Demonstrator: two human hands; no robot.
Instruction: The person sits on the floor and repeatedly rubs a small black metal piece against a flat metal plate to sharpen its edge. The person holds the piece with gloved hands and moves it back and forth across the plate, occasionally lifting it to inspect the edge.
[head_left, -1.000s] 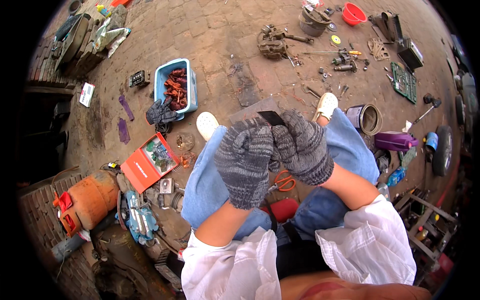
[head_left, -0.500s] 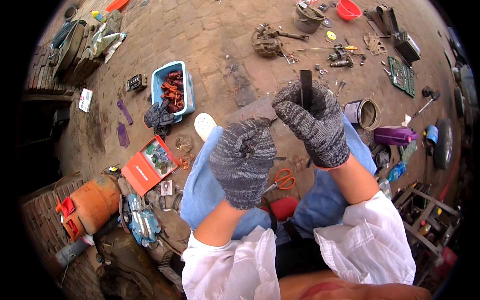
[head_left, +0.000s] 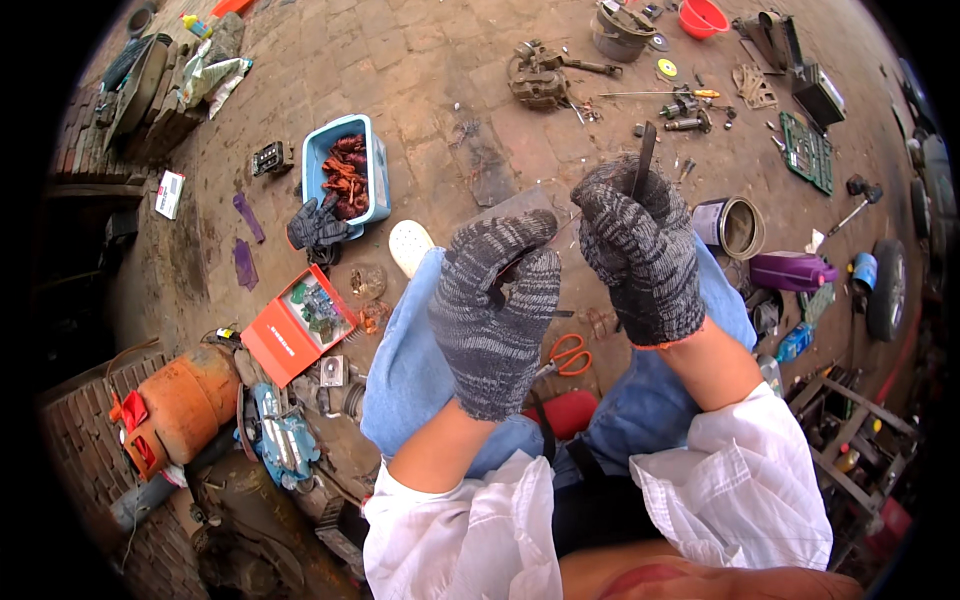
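Note:
Both my hands wear grey knitted gloves and are raised above my knees in blue trousers. My right hand (head_left: 642,255) grips a thin dark flat strip (head_left: 645,158) that sticks up past the fingertips. My left hand (head_left: 495,305) is curled with its fingers pinched; a thin wire-like piece (head_left: 562,228) seems to run between the two hands, and whether the left hand grips it is hard to tell. Orange-handled scissors (head_left: 568,355) lie on the ground between my legs.
On the brick floor are a blue tub (head_left: 374,160) of reddish parts with a dark glove beside it, an open red box (head_left: 290,332), an orange gas cylinder (head_left: 180,400), a metal can (head_left: 738,226), a purple bottle (head_left: 795,272), a green circuit board (head_left: 806,148) and scattered tools.
My hands, held together over my knees a second ago, have come apart; the right hand has risen with the dark strip now standing upright, the left stays lower.

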